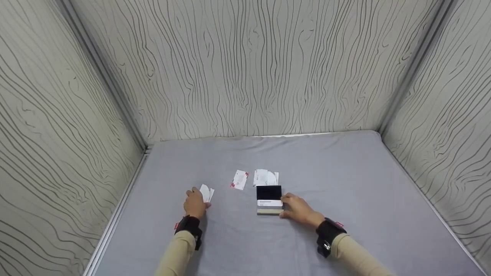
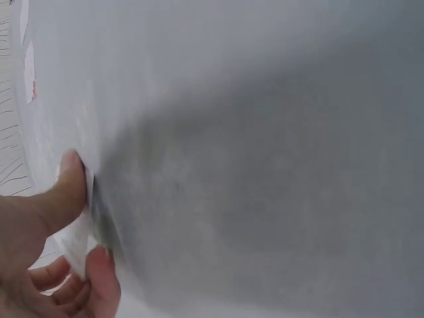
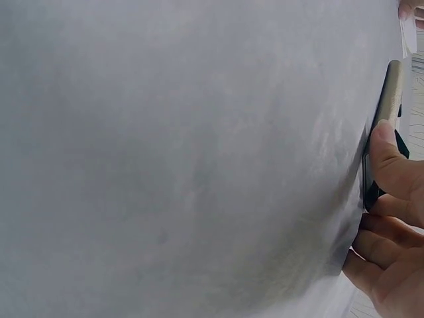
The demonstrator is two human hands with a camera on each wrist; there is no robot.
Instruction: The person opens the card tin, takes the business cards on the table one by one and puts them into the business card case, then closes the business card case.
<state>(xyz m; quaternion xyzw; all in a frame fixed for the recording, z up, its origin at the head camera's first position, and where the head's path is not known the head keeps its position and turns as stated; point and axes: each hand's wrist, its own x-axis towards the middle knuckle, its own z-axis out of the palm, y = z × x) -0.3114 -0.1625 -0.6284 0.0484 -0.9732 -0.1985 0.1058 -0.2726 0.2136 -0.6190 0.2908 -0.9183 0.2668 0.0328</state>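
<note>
On the left of the cloth-covered table, my left hand (image 1: 195, 204) pinches a few white cards (image 1: 206, 193). The left wrist view has the thumb on one side of these cards (image 2: 77, 235) and fingers on the other. My right hand (image 1: 301, 211) grips the right edge of an opened card case (image 1: 269, 193), with a dark inside lid and a tan strip at the front. A white card (image 1: 269, 202) lies in the case. In the right wrist view the thumb presses along the edge of the case (image 3: 389, 93).
Behind the case lies a group of white cards (image 1: 261, 177), overlapping one another. To their left is a single white card (image 1: 241, 179) with red corners. Wood-pattern panels (image 1: 245, 69) enclose the grey cloth (image 1: 345, 172) at the back and both sides.
</note>
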